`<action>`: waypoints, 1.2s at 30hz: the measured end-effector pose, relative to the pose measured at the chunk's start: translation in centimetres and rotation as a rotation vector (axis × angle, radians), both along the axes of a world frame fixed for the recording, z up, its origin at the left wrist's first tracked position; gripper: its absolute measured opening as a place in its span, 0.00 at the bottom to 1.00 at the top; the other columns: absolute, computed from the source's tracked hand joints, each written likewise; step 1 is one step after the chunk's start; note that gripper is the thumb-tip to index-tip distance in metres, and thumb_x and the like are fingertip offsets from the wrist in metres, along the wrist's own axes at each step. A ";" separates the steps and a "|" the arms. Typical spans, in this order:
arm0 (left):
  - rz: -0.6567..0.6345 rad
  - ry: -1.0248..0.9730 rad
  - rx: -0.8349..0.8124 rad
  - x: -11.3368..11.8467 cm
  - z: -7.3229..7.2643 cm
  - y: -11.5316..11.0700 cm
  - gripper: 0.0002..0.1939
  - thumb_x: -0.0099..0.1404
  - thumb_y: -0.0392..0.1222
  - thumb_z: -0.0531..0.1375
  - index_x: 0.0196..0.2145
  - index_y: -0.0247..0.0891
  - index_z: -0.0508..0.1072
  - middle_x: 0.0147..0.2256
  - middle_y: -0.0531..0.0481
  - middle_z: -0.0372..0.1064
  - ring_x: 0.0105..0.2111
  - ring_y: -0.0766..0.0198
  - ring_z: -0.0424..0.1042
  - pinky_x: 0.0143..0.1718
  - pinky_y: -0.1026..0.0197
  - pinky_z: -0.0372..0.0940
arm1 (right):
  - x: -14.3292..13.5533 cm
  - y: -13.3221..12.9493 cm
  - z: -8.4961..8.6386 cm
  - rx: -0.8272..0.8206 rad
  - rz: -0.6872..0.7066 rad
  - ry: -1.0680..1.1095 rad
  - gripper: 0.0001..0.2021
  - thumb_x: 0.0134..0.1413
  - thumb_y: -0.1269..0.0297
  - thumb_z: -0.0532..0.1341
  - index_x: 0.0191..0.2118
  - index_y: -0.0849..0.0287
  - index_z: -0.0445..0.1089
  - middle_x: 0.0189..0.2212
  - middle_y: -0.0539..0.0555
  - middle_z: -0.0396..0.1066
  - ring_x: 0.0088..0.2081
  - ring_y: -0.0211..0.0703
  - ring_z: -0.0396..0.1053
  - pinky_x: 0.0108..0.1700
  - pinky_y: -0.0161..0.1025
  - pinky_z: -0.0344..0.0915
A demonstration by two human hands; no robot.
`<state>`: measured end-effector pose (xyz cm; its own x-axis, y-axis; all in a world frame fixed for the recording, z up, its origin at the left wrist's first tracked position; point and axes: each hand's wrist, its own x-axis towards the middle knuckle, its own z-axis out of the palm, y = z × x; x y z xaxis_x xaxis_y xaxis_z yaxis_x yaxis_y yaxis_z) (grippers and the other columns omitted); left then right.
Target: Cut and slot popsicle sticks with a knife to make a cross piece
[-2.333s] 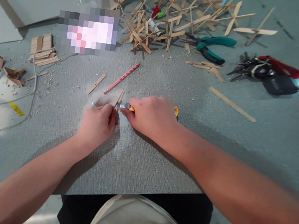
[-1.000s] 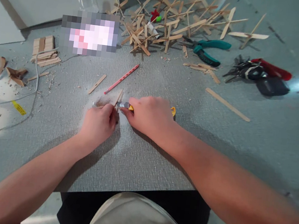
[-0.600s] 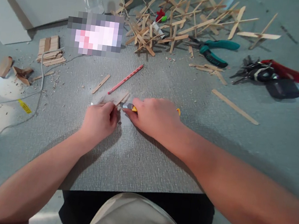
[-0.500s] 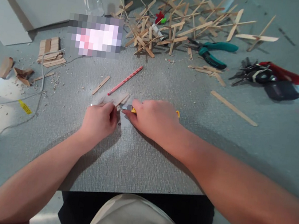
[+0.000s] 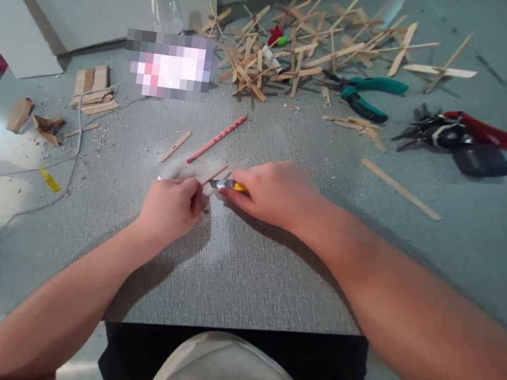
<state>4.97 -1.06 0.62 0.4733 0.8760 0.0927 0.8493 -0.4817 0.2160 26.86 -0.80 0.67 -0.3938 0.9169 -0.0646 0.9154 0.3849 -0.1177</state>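
Centrally, the person's left hand [image 5: 170, 205] rests low over the grey, textured worktop [image 5: 243, 269], its fingers clenched on one end of a slim, pale wooden craft stick [image 5: 215, 175], whose free end points away from the body and to the right. Opposite, the right hand [image 5: 278, 193] grasps a yellow-and-silver utility knife [image 5: 239, 186], the fingers hiding most of its handle; the grey metal blade end [image 5: 221, 184] lies just beside the stick, and whether edge and wood touch cannot be told. As a working piece, the stick should be very light, dry and stiff along its length, yet thin enough to snap or split along the grain under a sideways load. Bare wood likely offers fair friction, though so narrow a piece may twist in a loose pinch. Its best hold is probably the near end, well clear of the blade. The knife appears rigid and somewhat heavier, best held behind the metal nose. Beyond the hands lie a short, slotted wooden stick [image 5: 180, 142] and a pink-red patterned pencil [image 5: 217, 138]; farther off, crossed wooden stick assemblies [image 5: 251, 84] stand near green-handled metal pliers [image 5: 351, 94].
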 end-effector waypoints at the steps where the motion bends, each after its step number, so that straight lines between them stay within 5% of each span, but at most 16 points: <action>1: -0.006 0.005 0.008 -0.1 0.1 -0.1 0.12 0.64 0.35 0.55 0.22 0.39 0.66 0.20 0.51 0.65 0.21 0.64 0.61 0.26 0.59 0.48 | 0.1 0.1 -0.1 0.003 0.016 0.011 0.28 0.70 0.42 0.49 0.40 0.58 0.77 0.31 0.59 0.78 0.29 0.46 0.69 0.30 0.41 0.40; 12: -0.041 0.038 0.024 -0.6 0.7 -0.8 0.13 0.66 0.36 0.53 0.23 0.38 0.67 0.21 0.49 0.68 0.20 0.65 0.59 0.25 0.59 0.46 | 0.8 0.8 -0.1 0.006 0.119 0.040 0.28 0.67 0.39 0.50 0.38 0.57 0.77 0.29 0.56 0.77 0.27 0.43 0.64 0.31 0.40 0.39; 22: 0.018 0.056 0.020 -1.4 1.1 -0.3 0.13 0.63 0.37 0.55 0.21 0.39 0.67 0.17 0.52 0.59 0.18 0.66 0.54 0.24 0.59 0.46 | 2.7 1.2 0.4 -0.021 0.221 0.128 0.26 0.66 0.43 0.50 0.29 0.57 0.71 0.24 0.54 0.71 0.26 0.40 0.59 0.31 0.41 0.42; 26: 0.185 -0.030 -0.012 -3.0 1.5 1.0 0.13 0.63 0.38 0.56 0.20 0.40 0.68 0.14 0.56 0.50 0.16 0.68 0.49 0.23 0.60 0.47 | 5.5 1.4 1.1 0.072 0.080 0.257 0.25 0.69 0.45 0.47 0.30 0.55 0.68 0.23 0.55 0.67 0.27 0.42 0.60 0.33 0.42 0.50; 31: 0.138 -0.317 -0.162 -2.7 0.9 0.7 0.15 0.69 0.44 0.55 0.28 0.39 0.74 0.16 0.56 0.58 0.18 0.69 0.54 0.23 0.62 0.50 | 5.3 1.4 0.8 0.050 0.014 0.240 0.23 0.70 0.47 0.46 0.31 0.54 0.67 0.24 0.55 0.67 0.28 0.46 0.63 0.33 0.43 0.49; 36: 0.073 -0.395 -0.218 -2.2 0.3 0.3 0.15 0.71 0.45 0.55 0.31 0.38 0.75 0.18 0.57 0.61 0.19 0.70 0.55 0.23 0.64 0.51 | 3.7 1.1 0.1 0.019 -0.058 0.217 0.19 0.66 0.43 0.53 0.35 0.54 0.70 0.25 0.53 0.69 0.28 0.47 0.65 0.32 0.41 0.52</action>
